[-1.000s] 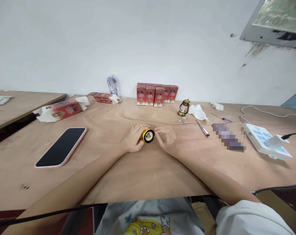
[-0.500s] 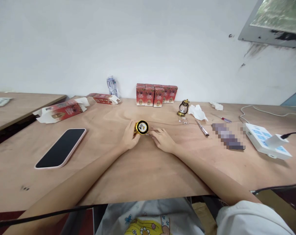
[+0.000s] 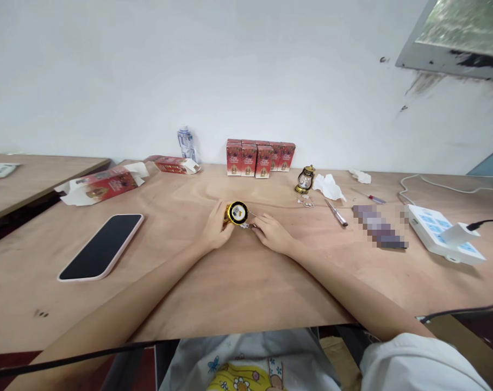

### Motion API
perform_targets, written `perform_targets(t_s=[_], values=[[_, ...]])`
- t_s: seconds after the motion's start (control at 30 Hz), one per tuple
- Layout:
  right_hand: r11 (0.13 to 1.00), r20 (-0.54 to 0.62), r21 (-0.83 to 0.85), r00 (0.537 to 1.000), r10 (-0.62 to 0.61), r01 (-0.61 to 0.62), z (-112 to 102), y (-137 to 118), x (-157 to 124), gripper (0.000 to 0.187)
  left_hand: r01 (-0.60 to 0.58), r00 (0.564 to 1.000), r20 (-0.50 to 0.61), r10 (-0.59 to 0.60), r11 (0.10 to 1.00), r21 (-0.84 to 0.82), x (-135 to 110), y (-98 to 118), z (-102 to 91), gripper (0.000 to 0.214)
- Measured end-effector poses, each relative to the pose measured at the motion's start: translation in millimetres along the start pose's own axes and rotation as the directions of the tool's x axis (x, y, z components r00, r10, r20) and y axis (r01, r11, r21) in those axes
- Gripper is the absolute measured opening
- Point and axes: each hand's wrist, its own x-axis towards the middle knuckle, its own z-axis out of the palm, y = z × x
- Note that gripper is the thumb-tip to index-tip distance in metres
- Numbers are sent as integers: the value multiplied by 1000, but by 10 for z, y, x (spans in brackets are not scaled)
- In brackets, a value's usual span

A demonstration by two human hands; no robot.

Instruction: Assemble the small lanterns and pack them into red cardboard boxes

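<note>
My left hand is wrapped round a small gold lantern part lying on its side, its round black-and-gold end facing me. My right hand rests on the wooden table just right of it, fingers curled, the fingertips pinching something tiny beside the gold rim that I cannot make out. A complete small lantern stands further back to the right.
A pink-cased phone lies at the left. Red boxes line the wall; opened boxes lie left. A bottle, crumpled tissue, a screwdriver, a white power strip and cables sit at the right.
Both hands moved slightly away from me and left with the gold part. My right hand lowered onto the table, its fingertips now at the part's rim.
</note>
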Motion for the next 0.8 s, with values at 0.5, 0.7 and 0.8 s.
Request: perform_targets(t_s=[0.5,0.7,0.8], values=[[995,179,-76,983,-51,65,-56,-88,44,31,-24,1000,19,24,1000,-4,11,17,-4,37],[992,71,-82,993,-91,97,-17,-59,32,20,-42,998,39,42,999,11,11,27,-15,39],[987,11,-109,994,-113,114,3,-53,28,17,-58,998,36,58,998,4,15,35,-15,38]])
